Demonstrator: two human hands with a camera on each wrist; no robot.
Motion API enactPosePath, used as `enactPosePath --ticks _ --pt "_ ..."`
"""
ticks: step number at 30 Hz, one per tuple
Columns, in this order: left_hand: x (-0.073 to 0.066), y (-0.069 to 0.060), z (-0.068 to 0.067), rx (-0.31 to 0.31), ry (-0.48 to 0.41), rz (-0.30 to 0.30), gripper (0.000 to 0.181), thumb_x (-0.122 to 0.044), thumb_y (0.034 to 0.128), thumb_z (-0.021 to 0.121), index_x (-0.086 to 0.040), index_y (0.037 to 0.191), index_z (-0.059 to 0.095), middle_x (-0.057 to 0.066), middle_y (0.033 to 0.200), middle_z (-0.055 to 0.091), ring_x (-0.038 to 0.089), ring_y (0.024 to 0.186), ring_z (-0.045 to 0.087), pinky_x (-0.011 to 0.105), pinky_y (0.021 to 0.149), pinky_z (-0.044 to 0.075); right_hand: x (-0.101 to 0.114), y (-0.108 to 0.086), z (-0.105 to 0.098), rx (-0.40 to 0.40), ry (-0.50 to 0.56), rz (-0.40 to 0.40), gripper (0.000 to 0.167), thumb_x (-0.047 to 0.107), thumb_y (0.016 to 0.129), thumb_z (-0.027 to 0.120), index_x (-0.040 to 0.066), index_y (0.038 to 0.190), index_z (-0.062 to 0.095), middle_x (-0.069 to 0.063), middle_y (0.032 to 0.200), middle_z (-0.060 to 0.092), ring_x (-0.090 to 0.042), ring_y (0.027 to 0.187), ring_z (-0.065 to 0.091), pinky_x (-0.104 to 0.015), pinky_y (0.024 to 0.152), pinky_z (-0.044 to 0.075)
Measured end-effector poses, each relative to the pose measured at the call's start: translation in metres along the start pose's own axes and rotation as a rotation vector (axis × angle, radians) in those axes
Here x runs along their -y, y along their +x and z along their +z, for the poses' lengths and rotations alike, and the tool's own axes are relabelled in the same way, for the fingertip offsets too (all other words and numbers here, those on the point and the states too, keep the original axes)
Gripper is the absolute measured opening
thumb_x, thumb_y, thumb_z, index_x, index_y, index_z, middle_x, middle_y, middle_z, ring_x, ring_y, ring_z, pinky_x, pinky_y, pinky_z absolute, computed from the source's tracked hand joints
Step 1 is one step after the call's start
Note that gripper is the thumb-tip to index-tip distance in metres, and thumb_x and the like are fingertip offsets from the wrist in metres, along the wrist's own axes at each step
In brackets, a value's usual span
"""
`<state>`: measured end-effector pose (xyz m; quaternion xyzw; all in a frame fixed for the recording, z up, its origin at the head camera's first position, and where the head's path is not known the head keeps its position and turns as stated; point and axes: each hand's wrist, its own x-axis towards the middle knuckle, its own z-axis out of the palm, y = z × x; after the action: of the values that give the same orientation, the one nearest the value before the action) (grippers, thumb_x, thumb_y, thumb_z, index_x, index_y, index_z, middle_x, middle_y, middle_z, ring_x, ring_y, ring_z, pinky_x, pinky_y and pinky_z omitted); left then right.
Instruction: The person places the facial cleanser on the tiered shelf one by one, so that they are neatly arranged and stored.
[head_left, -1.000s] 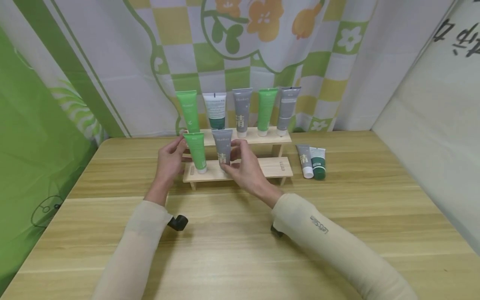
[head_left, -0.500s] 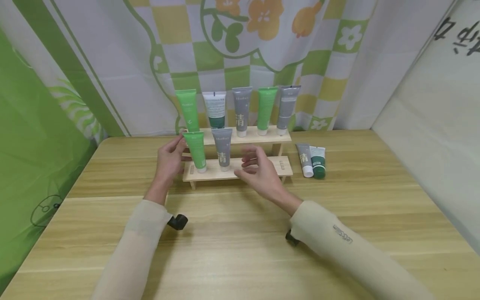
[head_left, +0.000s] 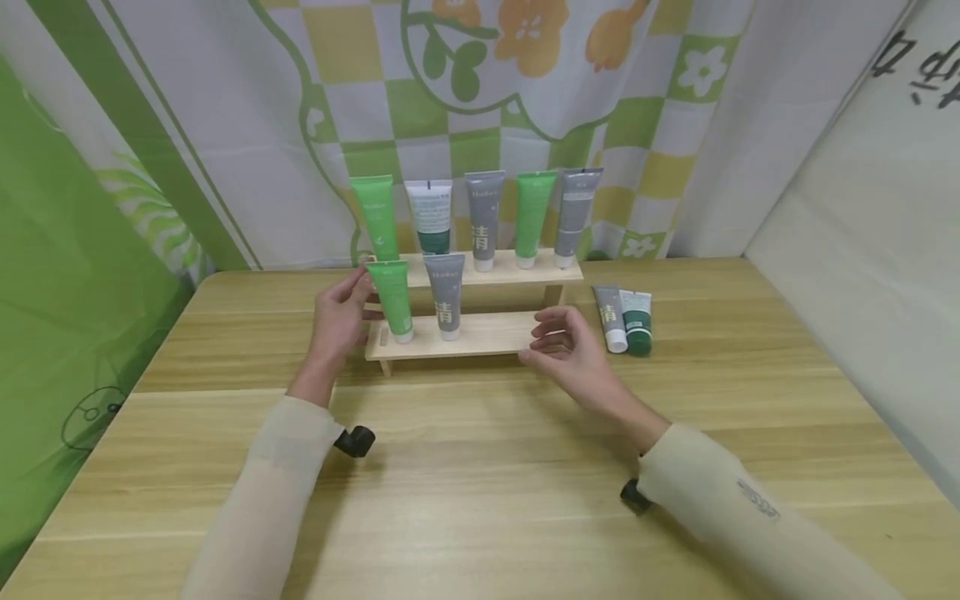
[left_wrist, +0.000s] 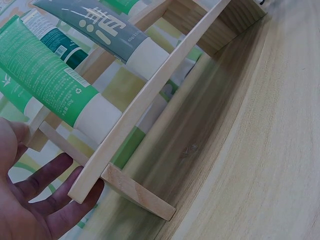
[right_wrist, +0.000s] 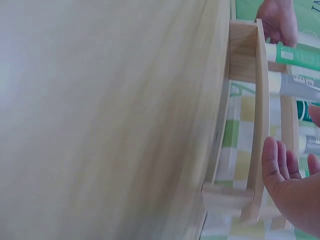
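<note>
A two-tier wooden display rack (head_left: 495, 337) stands on the table. My left hand (head_left: 341, 315) holds it at its left end; in the left wrist view the lower fingers (left_wrist: 42, 185) reach around the lower board's end. Upright on the lower tier are a green squeeze tube (head_left: 393, 302) and, to its right, a grey squeeze tube (head_left: 447, 297). My right hand (head_left: 573, 354), loosely curved and holding nothing, is by the lower tier's right end. Whether its fingertips touch the board I cannot tell.
Along the upper tier stand several tubes, among them a white and dark green tube (head_left: 431, 218) and a grey tube (head_left: 577, 218). Right of the rack, a grey tube (head_left: 611, 318) and a white and green tube (head_left: 637, 322) lie on the table (head_left: 465, 492). A patterned curtain (head_left: 420, 108) hangs behind.
My right hand has let go of the grey tube on the lower tier and moved right to the rack's right end. The left hand has stayed in place.
</note>
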<state>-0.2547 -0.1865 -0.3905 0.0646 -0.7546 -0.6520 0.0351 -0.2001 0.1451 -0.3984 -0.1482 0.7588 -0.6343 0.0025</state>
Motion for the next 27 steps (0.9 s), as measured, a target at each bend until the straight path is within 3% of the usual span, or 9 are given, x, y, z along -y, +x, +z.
enactPosePath --ticks 4,11,22,27 --pt "0.001 0.0 0.0 0.0 0.0 0.004 0.047 -0.044 0.1042 0.051 -0.03 0.149 0.047 0.016 0.122 0.064 0.02 0.087 0.069 0.04 0.069 0.061 -0.004 -0.011 -0.017 -0.001 -0.036 0.02 0.054 -0.003 0.087 0.076 -0.006 0.132 0.045 -0.029 0.12 0.053 -0.035 0.105 0.062 -0.028 0.085 0.057" --pt "0.001 0.001 0.0 -0.013 0.003 0.003 0.048 -0.044 0.1042 0.051 -0.029 0.15 0.047 0.016 0.124 0.064 0.026 0.093 0.069 0.037 0.067 0.061 -0.009 -0.023 -0.049 0.007 -0.09 0.055 0.053 0.002 0.09 0.075 -0.006 0.134 0.045 -0.028 0.123 0.054 -0.025 0.105 0.064 -0.026 0.086 0.056" --pt "0.001 0.001 0.0 -0.005 0.006 -0.006 0.048 -0.045 0.1042 0.051 -0.031 0.149 0.047 0.016 0.123 0.064 0.027 0.094 0.068 0.038 0.069 0.061 -0.015 -0.035 -0.097 -0.005 0.023 0.167 0.053 0.005 0.096 0.067 -0.007 0.139 0.037 -0.029 0.128 0.046 -0.019 0.102 0.067 -0.037 0.086 0.059" --pt "0.002 0.0 0.001 -0.007 0.016 0.0 0.048 -0.046 0.1041 0.051 -0.031 0.15 0.047 0.014 0.122 0.064 0.028 0.096 0.068 0.036 0.066 0.06 -0.014 -0.033 -0.119 -0.028 0.106 0.239 0.051 0.005 0.096 0.068 -0.002 0.137 0.038 -0.029 0.13 0.042 -0.019 0.098 0.067 -0.042 0.088 0.057"
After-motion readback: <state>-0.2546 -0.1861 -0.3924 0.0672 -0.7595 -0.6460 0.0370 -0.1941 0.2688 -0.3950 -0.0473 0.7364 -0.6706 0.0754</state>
